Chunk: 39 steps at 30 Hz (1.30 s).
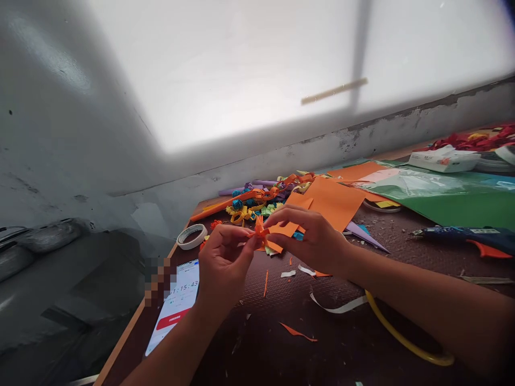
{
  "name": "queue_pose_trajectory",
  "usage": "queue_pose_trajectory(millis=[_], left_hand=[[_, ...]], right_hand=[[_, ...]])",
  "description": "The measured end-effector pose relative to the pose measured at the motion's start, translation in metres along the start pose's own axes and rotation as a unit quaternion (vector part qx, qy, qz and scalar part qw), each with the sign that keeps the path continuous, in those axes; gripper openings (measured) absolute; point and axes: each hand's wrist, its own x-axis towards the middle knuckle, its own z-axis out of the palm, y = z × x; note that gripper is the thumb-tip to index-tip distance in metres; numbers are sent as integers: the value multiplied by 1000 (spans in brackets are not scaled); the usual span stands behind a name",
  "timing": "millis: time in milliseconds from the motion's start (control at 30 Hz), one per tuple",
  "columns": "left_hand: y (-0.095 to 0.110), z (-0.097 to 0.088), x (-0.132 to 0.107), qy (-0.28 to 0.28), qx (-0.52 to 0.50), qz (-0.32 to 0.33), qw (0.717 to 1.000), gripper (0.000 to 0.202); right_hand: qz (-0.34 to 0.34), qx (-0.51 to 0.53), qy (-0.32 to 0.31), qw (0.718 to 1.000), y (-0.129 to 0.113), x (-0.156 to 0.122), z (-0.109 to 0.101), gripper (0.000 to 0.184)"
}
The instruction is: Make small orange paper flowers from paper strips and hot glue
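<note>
Between both hands, above the brown table (pixel 265 332), is a small orange paper flower (pixel 260 229) with thin petals that stick out. My left hand (pixel 225 257) pinches it from the left with thumb and forefinger. From the right, my right hand (pixel 309 236) pinches it too, its fingertips partly covering the petals. Behind the hands lies a heap of coloured paper pieces (pixel 241 214), with orange, yellow, blue and purple among them. Orange paper sheets (pixel 333 203) spread out beyond my right hand.
A phone showing a timer (pixel 173 305) lies left of my left hand, near a white tape roll (pixel 191 236). A glue gun (pixel 466 235) rests at the right. Paper scraps (pixel 298 332) and a yellow ring (pixel 402 338) lie close by. The wall (pixel 241 80) stands behind the table.
</note>
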Motion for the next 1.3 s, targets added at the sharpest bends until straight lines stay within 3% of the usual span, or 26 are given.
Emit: queue_pose_trajectory(millis=[133,367,500,633,767,900,1067,1300], left_hand=[[1,-2,-1,-35,-31,-41,998,27],[3,-2,0,-68,9,15,998,14],[2,-3,2,-78,68,48,993,14],[0,-4,2,-73,76,53,993,14],[2,-2,1,-75,42,47,995,16],[4,-3,1,-73,-10,18,997,16],[2,-6,1,-100,-28,26,994,18],[1,-7,2,-126,16,55,990,21]], right_hand=[[1,17,4,1000,0,-1,1,15],[62,76,-20,995,7,-2,5,16],[1,-49,-60,997,6,-4,1,11],[-51,-131,-56,988,1,-7,0,12],[9,-26,1,1000,0,-6,4,10],[65,101,73,990,5,-2,7,20],[120,214,42,969,9,2,8,26],[123,292,80,945,2,4,10,30]])
